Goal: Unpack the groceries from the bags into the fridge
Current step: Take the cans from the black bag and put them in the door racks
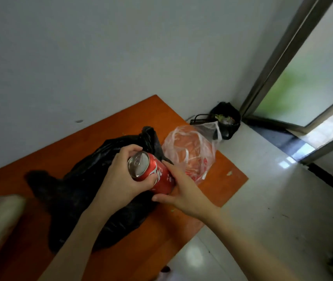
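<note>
Both hands hold a red soda can tilted above the black bag on the orange counter: the left hand curls round its top end, the right hand pinches its lower body between thumb and fingers. A clear plastic bag lies just beside. The can's smooth wall could slip during a hand-over and drop onto the counter or floor. No fridge is in view.
</note>
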